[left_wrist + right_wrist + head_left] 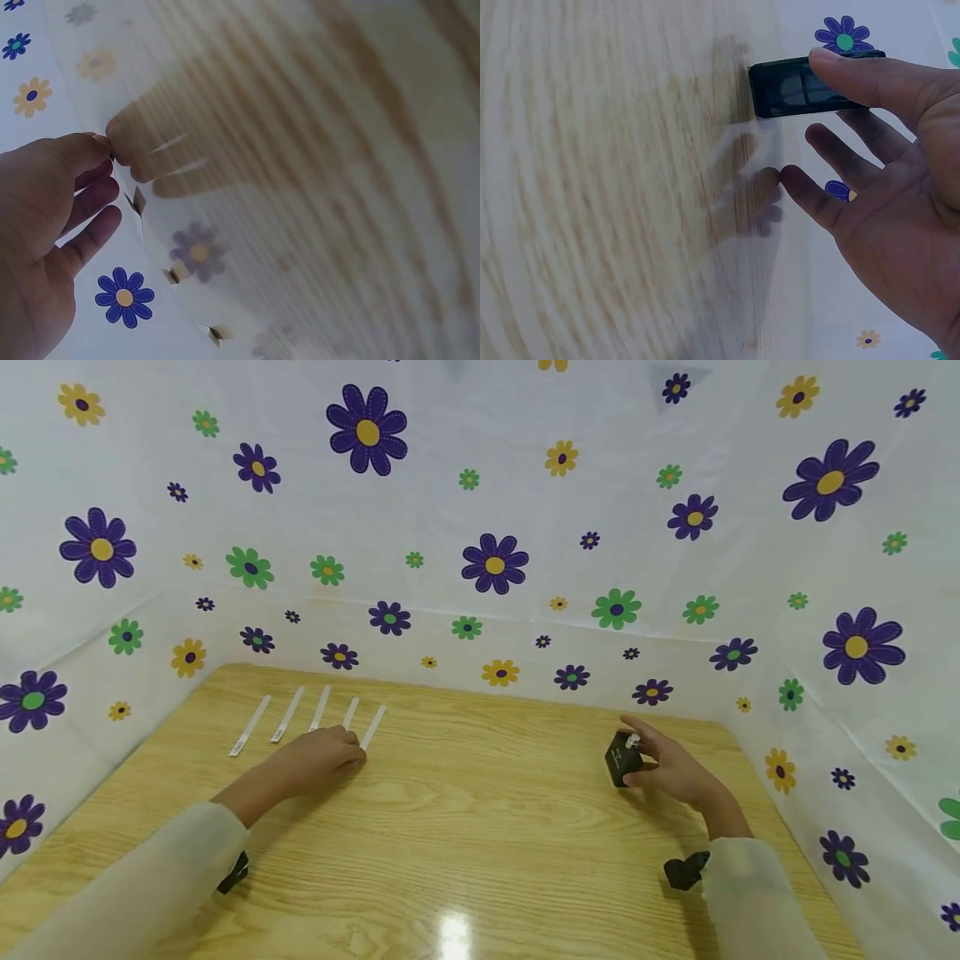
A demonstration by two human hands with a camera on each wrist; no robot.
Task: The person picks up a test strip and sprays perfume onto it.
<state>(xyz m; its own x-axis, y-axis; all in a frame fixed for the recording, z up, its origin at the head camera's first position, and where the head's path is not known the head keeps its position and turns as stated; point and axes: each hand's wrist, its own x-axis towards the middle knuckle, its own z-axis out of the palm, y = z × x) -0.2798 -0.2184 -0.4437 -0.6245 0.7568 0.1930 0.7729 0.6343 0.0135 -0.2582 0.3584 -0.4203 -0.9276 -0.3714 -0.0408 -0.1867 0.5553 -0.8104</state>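
Note:
Several narrow white paper strips [250, 727] lie side by side at the table's far left, some with small printed marks at their near ends. My left hand [318, 762] reaches over the right-hand ones, and its thumb and forefinger pinch the near end of the rightmost strip [373, 727]. In the left wrist view the left hand [45, 217] hides that end. On the right, my right hand [678, 774] holds a black perfume bottle [621, 760] with a silver spray top. In the right wrist view the thumb presses one face of the bottle [787, 88], its base close to the tabletop.
A light wood-grain table [480, 827] lies below both hands. White cloth walls [435, 510] with printed flowers rise along its back and sides. Black wrist devices [684, 872] sit under the sleeve cuffs.

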